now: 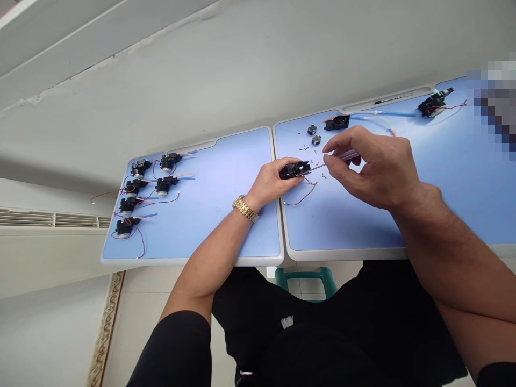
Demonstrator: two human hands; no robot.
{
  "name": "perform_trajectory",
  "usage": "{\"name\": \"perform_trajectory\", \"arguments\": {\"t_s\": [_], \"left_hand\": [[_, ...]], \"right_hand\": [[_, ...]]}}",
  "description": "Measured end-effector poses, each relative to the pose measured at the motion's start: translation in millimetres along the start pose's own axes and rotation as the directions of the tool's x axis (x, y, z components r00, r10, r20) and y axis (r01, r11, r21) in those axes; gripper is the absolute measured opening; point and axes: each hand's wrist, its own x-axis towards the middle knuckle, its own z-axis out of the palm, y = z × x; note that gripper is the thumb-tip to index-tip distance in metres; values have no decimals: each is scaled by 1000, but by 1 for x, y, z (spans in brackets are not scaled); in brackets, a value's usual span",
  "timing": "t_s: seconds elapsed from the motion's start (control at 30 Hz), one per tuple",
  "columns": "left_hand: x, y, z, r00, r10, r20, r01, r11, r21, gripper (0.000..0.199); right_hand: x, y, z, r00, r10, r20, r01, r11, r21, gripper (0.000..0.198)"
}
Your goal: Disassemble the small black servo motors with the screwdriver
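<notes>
My left hand (pixel 272 181) is closed around a black plastic housing (pixel 296 170), with a thin red-and-black wire (pixel 308 196) trailing from it onto the table. Between the fingers of my right hand (pixel 368 166) is a screwdriver (pixel 349 155) with a pale handle. Its thin shaft points left, and the tip meets the housing or lies right at it; the exact contact is too small to tell. Several small screws (pixel 324 176) lie scattered beside the housing. Behind them are two round metal-topped parts (pixel 316 140) and another black housing piece (pixel 337 123).
Several assembled black units (pixel 165 184) with wires and tubes stand on the left table (pixel 226 215). At the right rear are blue and clear tubes (pixel 387 113), a pen (pixel 387 100) and one more black unit (pixel 434 103). A green stool (pixel 328 282) shows below the table edge.
</notes>
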Motion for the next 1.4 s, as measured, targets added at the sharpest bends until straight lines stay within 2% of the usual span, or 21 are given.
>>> {"name": "perform_trajectory", "arguments": {"t_s": [0.23, 0.37, 0.47, 0.57, 0.77, 0.9, 1.07, 1.2, 1.27, 1.4], "left_hand": [[-1, -3, 0, 1000, -4, -5, 4, 1000, -4, 36], [-1, -5, 0, 1000, 15, 7, -16, 1000, 17, 36], [-1, -5, 0, 997, 67, 41, -69, 996, 63, 35], [-1, -4, -2, 984, 160, 76, -169, 978, 121, 36], [-1, -3, -3, 964, 241, 113, -255, 958, 134, 35], [-1, -3, -1, 969, 222, 107, -233, 968, 98, 38], [6, -2, 6, 989, 135, 60, -143, 974, 177, 37], [14, 1, 13, 996, 82, 31, -87, 968, 236, 35], [16, 1, 15, 997, 76, 26, -80, 966, 244, 35], [14, -3, 13, 997, 78, 10, -78, 965, 251, 38]], "right_hand": [[0, -2, -2, 1000, 9, -26, -9, 1000, 3, 6], [1, -6, -5, 993, 109, -51, -110, 994, -10, 12], [2, -5, -5, 981, 168, -95, -170, 985, -16, 13], [3, 0, -1, 979, 152, -138, -155, 988, -8, 12], [2, 7, 10, 989, 119, -90, -123, 991, -43, 9], [2, 5, 7, 990, 109, -91, -110, 994, -3, 6], [5, -1, -2, 972, 219, -84, -223, 974, -36, 16], [6, -4, -4, 960, 263, -92, -268, 962, -47, 21], [6, -3, -2, 962, 251, -107, -257, 965, -50, 21], [4, 4, 4, 971, 142, -193, -146, 989, -7, 18]]}}
